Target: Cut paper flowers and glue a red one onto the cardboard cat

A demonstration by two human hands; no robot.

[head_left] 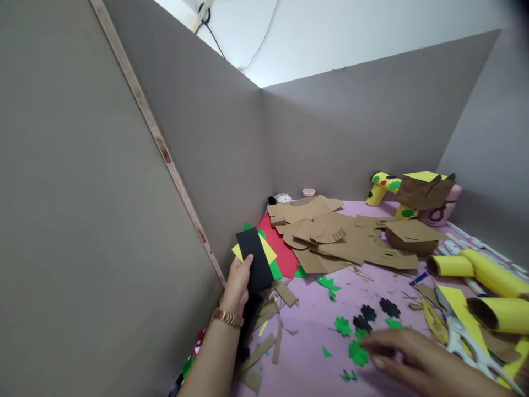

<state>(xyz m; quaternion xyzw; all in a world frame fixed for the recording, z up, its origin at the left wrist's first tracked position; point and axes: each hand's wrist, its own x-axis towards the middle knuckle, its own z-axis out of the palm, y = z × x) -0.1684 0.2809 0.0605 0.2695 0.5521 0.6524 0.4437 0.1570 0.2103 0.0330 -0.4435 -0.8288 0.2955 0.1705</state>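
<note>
My left hand (237,281), with a gold watch on its wrist, grips a black sheet of paper (255,262) with the thumb on top. Behind the black sheet show yellow paper (268,249) and green paper (275,270); whether the hand also holds these I cannot tell. My right hand (407,355) hovers low at the front right, somewhat blurred, thumb and fingers apart. Its fingertips are beside a green paper flower (357,353); contact is unclear. Close by lie another green flower (343,326) and black paper flowers (389,308).
Cardboard pieces (339,237) spread across the back of the purple table (306,336). At right lie scissors (458,336) and yellow tubes (498,275). A spotted yellow tube figure (386,184) stands behind. Cardboard scraps (258,353) litter the left edge beside a grey partition (144,220).
</note>
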